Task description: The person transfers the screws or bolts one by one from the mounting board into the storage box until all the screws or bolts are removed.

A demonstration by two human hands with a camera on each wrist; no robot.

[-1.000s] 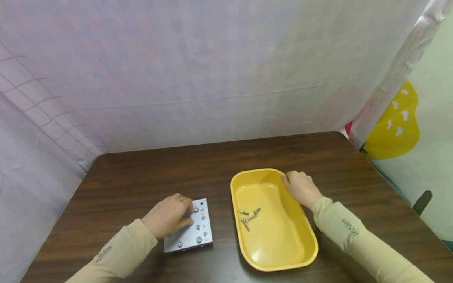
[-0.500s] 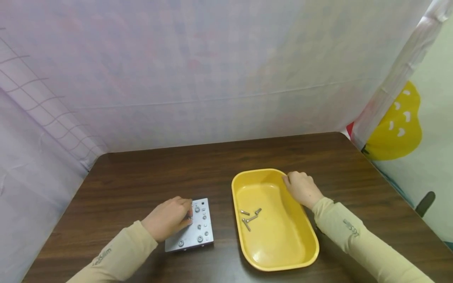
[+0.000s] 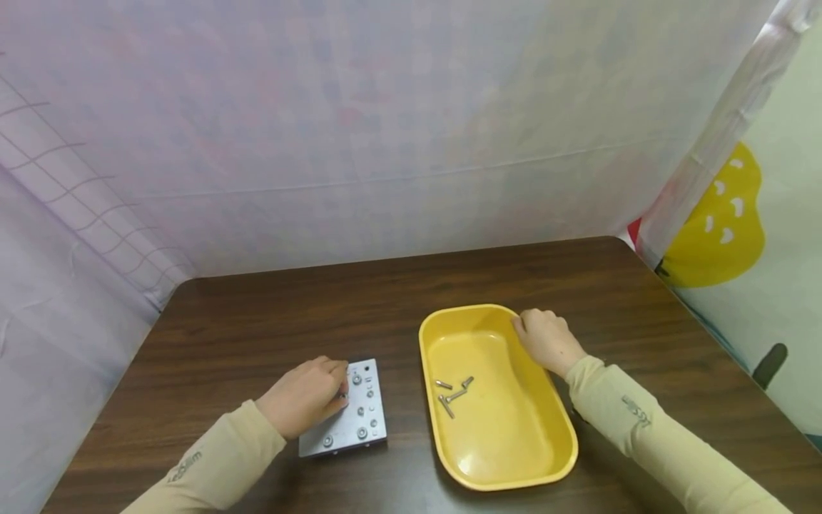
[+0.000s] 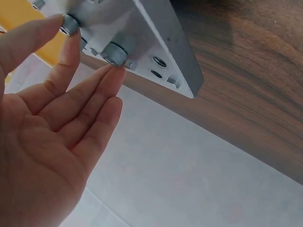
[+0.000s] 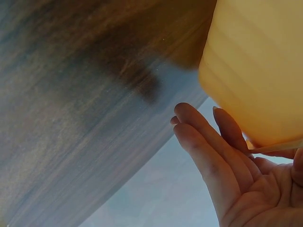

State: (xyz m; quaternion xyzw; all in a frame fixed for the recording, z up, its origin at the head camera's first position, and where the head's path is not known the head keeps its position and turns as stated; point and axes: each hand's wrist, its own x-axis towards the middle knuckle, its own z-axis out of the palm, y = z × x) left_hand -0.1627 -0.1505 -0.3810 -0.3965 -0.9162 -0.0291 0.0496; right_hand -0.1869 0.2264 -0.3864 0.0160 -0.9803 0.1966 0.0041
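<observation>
On the left of the table lies a silver metal block (image 3: pixel 349 426) with several bolts and holes in its face. My left hand (image 3: pixel 303 396) pinches the head of a socket-head bolt (image 4: pixel 69 24) between thumb and index finger, and the bolt sits at the block's face. The middle fingertips touch or nearly touch a larger bolt (image 4: pixel 115 53). My right hand (image 3: pixel 547 341) grips the rim of a yellow tray (image 3: pixel 507 446) at its far right, thumb over the edge and fingers outside. Several loose bolts (image 3: pixel 454 397) lie inside that tray, near its left wall.
The dark wood table (image 3: pixel 257 307) runs back to a pale cloth curtain (image 3: pixel 385 143). Another curtain with a yellow print (image 3: pixel 719 221) hangs along the right side. Bare wood separates the block from the tray.
My left thumb and index finger have drawn together on the bolt. The right hand keeps its hold on the tray's rim, and the loose bolts lie as before.
</observation>
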